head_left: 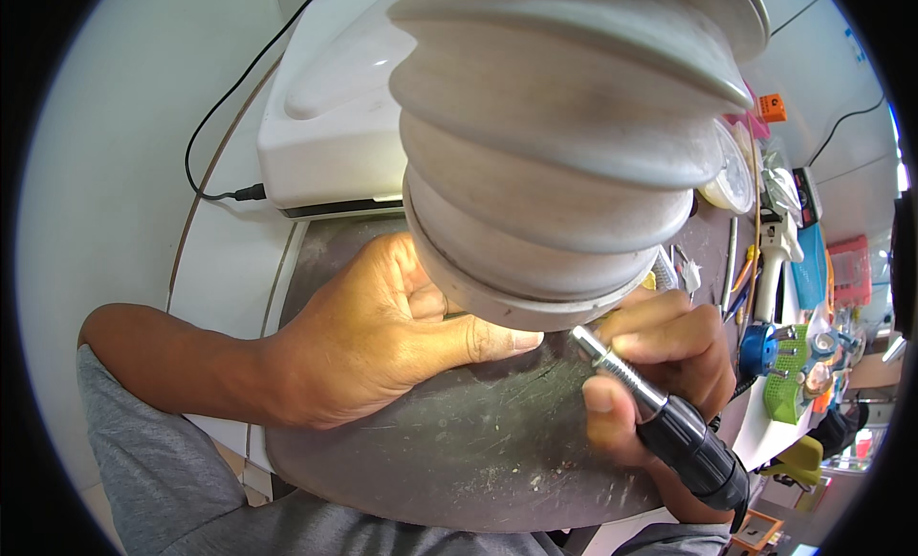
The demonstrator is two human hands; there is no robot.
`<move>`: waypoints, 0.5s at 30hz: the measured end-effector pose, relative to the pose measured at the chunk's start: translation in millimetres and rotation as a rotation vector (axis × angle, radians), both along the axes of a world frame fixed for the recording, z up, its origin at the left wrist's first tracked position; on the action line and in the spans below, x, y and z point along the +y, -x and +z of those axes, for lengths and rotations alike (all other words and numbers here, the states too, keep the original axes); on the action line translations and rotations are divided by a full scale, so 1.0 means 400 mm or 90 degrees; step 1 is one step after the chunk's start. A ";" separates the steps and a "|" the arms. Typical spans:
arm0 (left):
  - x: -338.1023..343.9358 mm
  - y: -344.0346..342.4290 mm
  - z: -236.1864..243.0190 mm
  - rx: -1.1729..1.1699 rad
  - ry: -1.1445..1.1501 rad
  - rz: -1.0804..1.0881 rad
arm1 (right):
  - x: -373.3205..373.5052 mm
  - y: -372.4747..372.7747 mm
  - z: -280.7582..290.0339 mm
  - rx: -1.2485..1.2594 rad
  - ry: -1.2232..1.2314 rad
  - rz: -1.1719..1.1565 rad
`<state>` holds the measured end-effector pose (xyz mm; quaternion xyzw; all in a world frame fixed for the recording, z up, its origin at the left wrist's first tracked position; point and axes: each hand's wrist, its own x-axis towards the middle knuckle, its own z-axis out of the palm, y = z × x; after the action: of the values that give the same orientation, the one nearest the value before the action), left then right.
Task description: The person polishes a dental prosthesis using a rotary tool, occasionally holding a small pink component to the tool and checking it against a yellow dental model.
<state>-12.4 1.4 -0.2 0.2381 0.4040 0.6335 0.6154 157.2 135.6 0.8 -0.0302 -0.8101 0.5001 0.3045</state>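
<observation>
My right hand (684,350) grips a rotary tool handpiece (660,408), black at the back with a silver metal front. Its metal nose points up and left, toward the lower rim of a wide grey ribbed hose (564,154). At the left, my left hand (382,336) is closed, thumb stretched right along the curled fingers, its tip just under the hose rim. Whatever those fingers pinch is hidden behind the hose. Both hands are over a dark, scratched work mat (459,460), dusted with small pale specks near the front.
Behind my left hand stands a white machine (335,154) with a black cable (196,126). To the right are a blue round metal piece (757,349), a green perforated tray (786,389), a white tool (776,260) and a clear tub (732,178). The hose blocks the middle.
</observation>
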 end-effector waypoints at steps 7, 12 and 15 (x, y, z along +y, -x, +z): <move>0.001 0.006 0.003 -0.004 0.011 -0.015 | 0.002 -0.003 0.005 -0.024 -0.026 0.022; 0.002 0.004 0.004 -0.016 0.015 -0.015 | 0.003 -0.003 0.006 -0.021 -0.030 0.015; -0.002 0.006 0.012 -0.026 0.031 -0.008 | 0.005 -0.004 0.005 -0.023 -0.027 0.012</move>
<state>-14.6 0.7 4.7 0.2124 0.4051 0.6246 0.6330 158.8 137.7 2.6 -0.0252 -0.8259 0.4853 0.2858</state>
